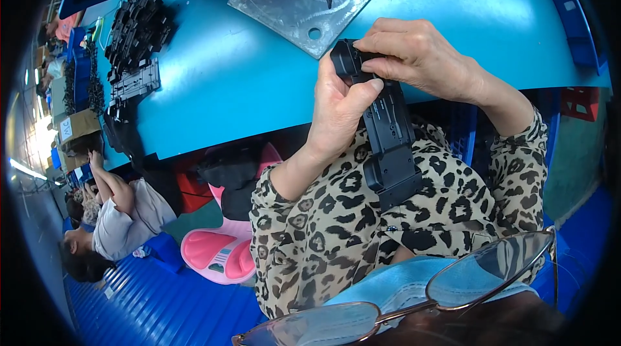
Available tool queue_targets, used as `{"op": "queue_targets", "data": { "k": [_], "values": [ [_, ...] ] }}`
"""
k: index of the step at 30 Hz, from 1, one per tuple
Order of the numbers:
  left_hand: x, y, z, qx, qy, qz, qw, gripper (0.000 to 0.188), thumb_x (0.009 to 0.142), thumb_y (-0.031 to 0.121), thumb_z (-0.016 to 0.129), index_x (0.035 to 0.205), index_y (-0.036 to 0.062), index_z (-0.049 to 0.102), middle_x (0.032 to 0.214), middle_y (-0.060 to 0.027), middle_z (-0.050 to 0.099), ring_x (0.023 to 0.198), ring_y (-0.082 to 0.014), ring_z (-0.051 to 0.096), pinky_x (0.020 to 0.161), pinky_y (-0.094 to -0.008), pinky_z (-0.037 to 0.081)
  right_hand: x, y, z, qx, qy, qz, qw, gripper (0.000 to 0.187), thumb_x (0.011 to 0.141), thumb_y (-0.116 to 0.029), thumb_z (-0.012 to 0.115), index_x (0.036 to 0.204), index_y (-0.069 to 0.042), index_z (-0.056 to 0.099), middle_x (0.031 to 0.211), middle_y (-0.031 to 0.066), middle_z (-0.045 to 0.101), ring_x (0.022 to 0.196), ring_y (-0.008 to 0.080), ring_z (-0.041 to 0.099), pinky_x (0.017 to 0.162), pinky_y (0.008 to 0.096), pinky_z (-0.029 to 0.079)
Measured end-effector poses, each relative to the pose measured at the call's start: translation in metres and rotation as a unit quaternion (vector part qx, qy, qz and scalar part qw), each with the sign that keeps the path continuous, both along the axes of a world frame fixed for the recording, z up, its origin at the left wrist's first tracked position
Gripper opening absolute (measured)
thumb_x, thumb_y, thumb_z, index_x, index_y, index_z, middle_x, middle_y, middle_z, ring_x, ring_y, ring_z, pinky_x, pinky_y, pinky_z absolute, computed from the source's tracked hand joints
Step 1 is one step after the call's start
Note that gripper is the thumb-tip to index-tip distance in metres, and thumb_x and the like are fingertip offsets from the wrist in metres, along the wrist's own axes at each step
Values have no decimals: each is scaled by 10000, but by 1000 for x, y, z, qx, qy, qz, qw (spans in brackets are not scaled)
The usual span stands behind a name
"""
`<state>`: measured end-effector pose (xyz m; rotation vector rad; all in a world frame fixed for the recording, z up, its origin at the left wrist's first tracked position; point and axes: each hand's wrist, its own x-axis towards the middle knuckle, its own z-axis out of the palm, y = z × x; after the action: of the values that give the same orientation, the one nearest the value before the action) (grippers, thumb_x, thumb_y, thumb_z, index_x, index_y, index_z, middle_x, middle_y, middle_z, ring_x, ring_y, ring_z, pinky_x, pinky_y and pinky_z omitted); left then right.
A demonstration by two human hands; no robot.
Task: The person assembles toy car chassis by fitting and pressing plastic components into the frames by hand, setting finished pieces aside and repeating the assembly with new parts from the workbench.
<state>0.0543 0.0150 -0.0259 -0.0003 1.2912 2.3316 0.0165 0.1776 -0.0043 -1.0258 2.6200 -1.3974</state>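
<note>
Both hands are up off the desk and locked onto one piece. The left hand [339, 110] is wrapped around the upper part of a long black plastic housing [387, 139], palm against its left flank, thumb laid across the front face. The right hand [420, 55] comes in from the right and caps the housing's top end, fingers curled over it and closed on it, fingertips pinching near the top left corner. So each hand is closed on the same part, none spread wide.

The key relation: the housing's long axis runs from the hands down toward the person's lap, tilted slightly to the right as it drops. Its top end sits under the right hand, its middle lies just right of the left palm, and its wider lower end hangs free below both hands, in front of the leopard-print sleeves [323, 229]. The left hand is the one nearer the middle of the piece; the right works only the top.

Beyond the hands, just past the right hand's knuckles, a grey metal plate with holes [310, 3] lies on the blue desk [239, 81]. Well off to the left of the left hand, a heap of black plastic parts [136, 29] sits near the desk's far left edge. Below that, another person [116, 216] sits low on the floor.
</note>
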Motion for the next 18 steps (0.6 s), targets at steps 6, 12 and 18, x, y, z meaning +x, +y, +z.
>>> {"op": "queue_targets", "data": {
  "k": [6, 12, 18],
  "values": [
    [-1, -1, 0, -11, 6, 9, 1000, 395, 773, -2, 516, 1124, -4, 335, 990, -54, 475, 885, -95, 488, 759, -233, 424, 4, -4, 6, 55, 49, -14, 997, 136, 728, -90, 607, 821, 3, 568, 714, 105, 534, 604, 277, 552, 519, 352, 438],
    [-3, 1, -2, 7, -37, 63, 997, 272, 857, 64, 465, 1097, -8, 358, 940, -78, 513, 786, -96, 536, 649, -224, 480, 0, -3, -11, 50, 108, 34, 992, 131, 732, -69, 599, 831, 7, 558, 747, 117, 522, 594, 271, 544, 513, 338, 445],
    [-4, -10, -1, -2, -38, 66, 997, 254, 861, 56, 443, 1091, -13, 361, 937, -96, 537, 747, -98, 559, 627, -227, 492, -3, 13, -15, -34, -114, -81, 990, 253, 790, -68, 586, 1023, 29, 556, 922, 69, 526, 651, 92, 547, 560, 217, 487]
  ]
}}
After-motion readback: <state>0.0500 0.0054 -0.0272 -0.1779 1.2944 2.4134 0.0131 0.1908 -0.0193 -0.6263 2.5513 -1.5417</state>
